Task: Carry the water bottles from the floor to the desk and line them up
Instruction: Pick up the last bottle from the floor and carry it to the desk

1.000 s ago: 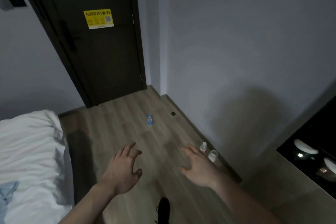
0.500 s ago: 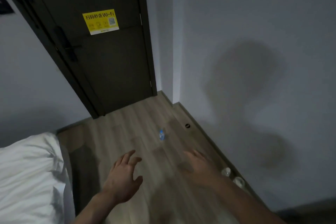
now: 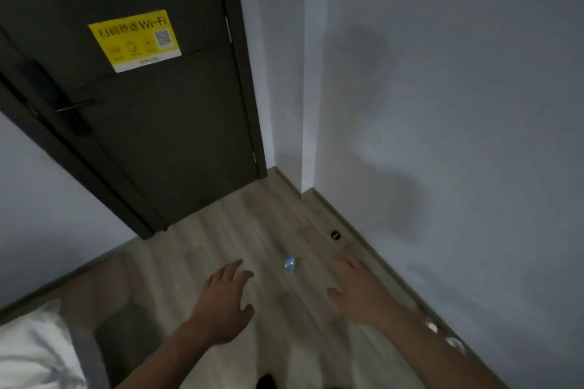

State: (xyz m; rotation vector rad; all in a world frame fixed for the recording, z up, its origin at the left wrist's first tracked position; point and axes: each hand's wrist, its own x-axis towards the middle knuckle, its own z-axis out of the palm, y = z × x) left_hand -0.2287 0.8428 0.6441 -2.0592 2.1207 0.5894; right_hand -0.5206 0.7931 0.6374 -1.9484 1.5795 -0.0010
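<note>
Left hand (image 3: 222, 306): lower centre of the frame, palm down, fingers spread and loosely extended, holding nothing. Right hand (image 3: 360, 292): lower centre-right, fingers likewise spread and relaxed, holding nothing. Both hands hover above the wooden floor (image 3: 196, 265).

Blue-labelled water bottle (image 3: 289, 265): stands upright on the floor between the two hands and beyond them, touching neither. Two further bottles (image 3: 442, 334): at the lower right, against the baseboard, partly hidden behind the right forearm; only their pale tops show.

Dark door (image 3: 151, 123) with yellow Wi-Fi sticker (image 3: 134, 39): upper left. White bedding (image 3: 34, 347): lower left corner.
</note>
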